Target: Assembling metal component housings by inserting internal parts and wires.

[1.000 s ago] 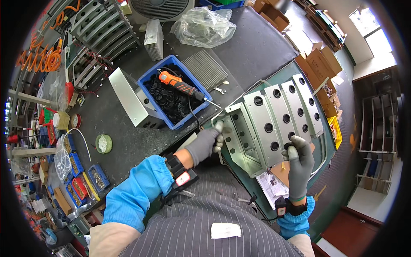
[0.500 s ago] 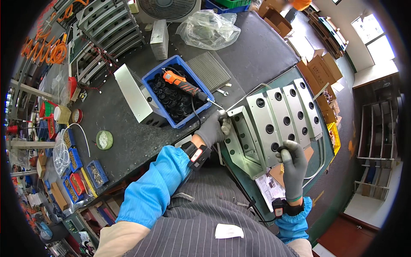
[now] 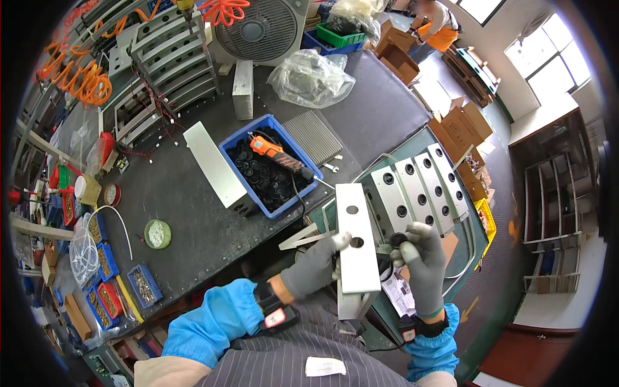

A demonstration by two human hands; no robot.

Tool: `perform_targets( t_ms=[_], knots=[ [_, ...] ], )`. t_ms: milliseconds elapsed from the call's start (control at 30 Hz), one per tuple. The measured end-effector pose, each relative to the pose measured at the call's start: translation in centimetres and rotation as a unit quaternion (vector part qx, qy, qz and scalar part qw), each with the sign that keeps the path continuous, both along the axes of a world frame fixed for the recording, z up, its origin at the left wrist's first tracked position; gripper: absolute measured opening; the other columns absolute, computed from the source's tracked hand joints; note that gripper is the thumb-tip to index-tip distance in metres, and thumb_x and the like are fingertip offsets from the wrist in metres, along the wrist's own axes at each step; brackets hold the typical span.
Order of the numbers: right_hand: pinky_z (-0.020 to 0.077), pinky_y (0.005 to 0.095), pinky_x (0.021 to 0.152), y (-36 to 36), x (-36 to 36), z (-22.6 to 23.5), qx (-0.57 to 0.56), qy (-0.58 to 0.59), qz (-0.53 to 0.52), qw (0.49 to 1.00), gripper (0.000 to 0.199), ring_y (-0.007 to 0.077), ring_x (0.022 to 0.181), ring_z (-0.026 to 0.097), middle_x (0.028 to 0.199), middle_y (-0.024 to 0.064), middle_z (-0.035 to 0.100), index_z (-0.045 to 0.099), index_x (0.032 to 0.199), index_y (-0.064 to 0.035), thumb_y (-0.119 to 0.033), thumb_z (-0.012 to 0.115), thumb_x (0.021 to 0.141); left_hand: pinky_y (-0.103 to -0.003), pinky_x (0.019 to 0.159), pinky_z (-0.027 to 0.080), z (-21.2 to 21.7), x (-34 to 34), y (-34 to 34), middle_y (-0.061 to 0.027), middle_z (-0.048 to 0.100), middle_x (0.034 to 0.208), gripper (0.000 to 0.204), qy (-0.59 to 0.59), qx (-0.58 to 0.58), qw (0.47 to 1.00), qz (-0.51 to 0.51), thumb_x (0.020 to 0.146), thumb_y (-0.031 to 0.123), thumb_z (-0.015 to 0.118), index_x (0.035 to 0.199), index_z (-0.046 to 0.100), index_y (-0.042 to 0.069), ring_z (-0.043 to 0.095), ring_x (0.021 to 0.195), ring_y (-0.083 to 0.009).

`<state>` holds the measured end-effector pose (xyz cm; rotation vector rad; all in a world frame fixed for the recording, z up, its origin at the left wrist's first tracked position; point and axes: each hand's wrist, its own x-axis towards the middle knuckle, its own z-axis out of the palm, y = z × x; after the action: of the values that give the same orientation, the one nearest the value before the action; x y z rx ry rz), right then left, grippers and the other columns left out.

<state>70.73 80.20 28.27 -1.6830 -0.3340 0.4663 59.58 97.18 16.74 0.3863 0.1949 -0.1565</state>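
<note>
My left hand (image 3: 311,267), in a grey glove, grips the left side of a silver sheet-metal housing (image 3: 362,274). This housing is raised in front of me, its long face turned up with two open round holes. Between the thumb and fingers of my gloved right hand (image 3: 424,261) is a black rubber grommet (image 3: 398,240), just right of the housing. Behind them, a row of similar metal housings (image 3: 416,189) stands on the green table, with black grommets in their holes. A blue bin (image 3: 298,201) full of black grommets stands on the dark bench to the left.
An orange electric screwdriver (image 3: 269,149) lies across the bin. Beside the bin stand a metal panel (image 3: 216,169) and a stack of ribbed plates (image 3: 314,138). A plastic bag (image 3: 309,79) and a fan (image 3: 258,29) are farther back. Another person (image 3: 438,27) works near cartons.
My left hand has lifted and turned the near housing, so its holed face now points up. My right hand has drawn slightly left with the grommet. The view has shifted.
</note>
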Motion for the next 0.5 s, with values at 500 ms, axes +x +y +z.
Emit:
perform_targets(
  t_ms=[500],
  knots=[
    [0.0471, 0.0213, 0.062, 9.6, -10.3, 11.8, -0.068, -0.103, 0.28, 0.952, 0.025, 0.0016, 0.071, 0.058, 0.085, 0.0021, 0.071, 0.071, 0.111, 0.0045, 0.001, 0.072, 0.086, -0.029, 0.084, 0.051, 13.8, -12.7, 8.1, -0.0077, 0.064, 0.117, 0.065, -0.058, 0.231, 0.971, 0.01, 0.104, 0.048, 0.055, 0.142, 0.051, -0.004, 0.061, 0.102, -0.0122]
  ],
)
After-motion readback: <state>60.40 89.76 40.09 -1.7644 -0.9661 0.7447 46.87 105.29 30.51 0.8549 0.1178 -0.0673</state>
